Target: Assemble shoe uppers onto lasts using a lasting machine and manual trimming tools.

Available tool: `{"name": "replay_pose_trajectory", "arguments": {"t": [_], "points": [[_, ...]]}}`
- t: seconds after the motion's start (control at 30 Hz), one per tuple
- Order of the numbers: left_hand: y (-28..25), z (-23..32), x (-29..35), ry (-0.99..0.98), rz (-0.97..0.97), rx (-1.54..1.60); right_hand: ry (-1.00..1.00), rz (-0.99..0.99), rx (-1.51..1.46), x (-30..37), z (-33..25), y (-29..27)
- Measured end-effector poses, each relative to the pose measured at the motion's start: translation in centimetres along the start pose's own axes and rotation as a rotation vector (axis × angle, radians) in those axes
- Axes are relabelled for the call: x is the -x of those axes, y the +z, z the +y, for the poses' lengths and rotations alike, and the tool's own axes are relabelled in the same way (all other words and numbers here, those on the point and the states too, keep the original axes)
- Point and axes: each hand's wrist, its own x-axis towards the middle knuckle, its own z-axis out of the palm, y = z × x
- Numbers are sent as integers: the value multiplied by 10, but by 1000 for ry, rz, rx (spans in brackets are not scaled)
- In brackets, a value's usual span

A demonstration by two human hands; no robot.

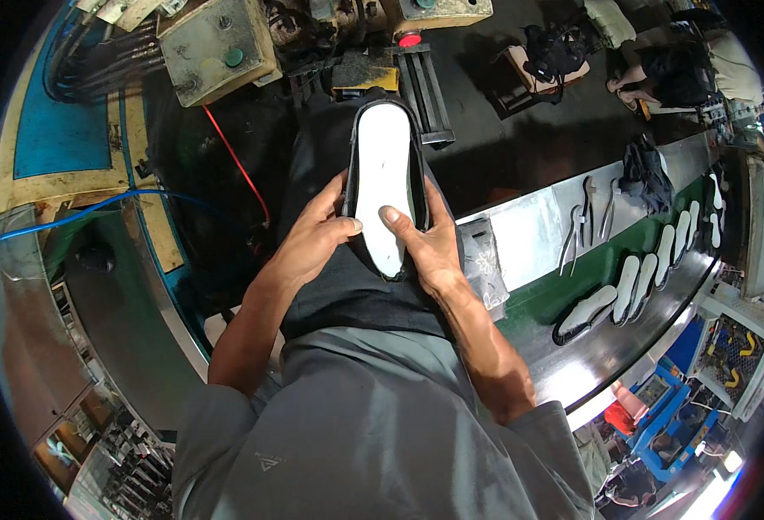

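Over my lap I hold a black shoe upper with a white sole-shaped insole (384,165) facing up, its dark edge standing round the white. My left hand (317,232) grips its left side near the lower end, thumb at the rim. My right hand (427,241) wraps the right side, with the thumb pressed onto the white face. The fingers underneath are hidden. To the right, on a long bench, several similar shoe pieces (626,282) lie in a row, pale faces showing.
Pliers-like hand tools (573,230) lie on the bench's metal strip, beside a black bag (646,178). A clear plastic sheet (483,264) is near my right forearm. Ahead stand machine boxes (217,52) and a red button (409,40). A blue hose (70,218) crosses the left; another person (672,74) sits far right.
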Motion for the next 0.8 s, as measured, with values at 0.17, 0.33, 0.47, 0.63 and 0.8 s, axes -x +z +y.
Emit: {"name": "replay_pose_trajectory", "arguments": {"t": [0.17, 0.33, 0.47, 0.63, 0.8], "points": [[12, 0, -4, -91, 47, 15, 33, 17, 36, 0, 10, -8], [-15, 13, -1, -98, -179, -47, 35, -78, 133, 11, 2, -16], [5, 60, -27, 228, -59, -182, -70, -233, 318, 27, -13, -18], [16, 67, -23, 383, 22, -609, -255, -243, 343, -8, -50, -15], [18, 54, -27, 378, 160, -672, -301, -220, 375, -35, -71, -1]]}}
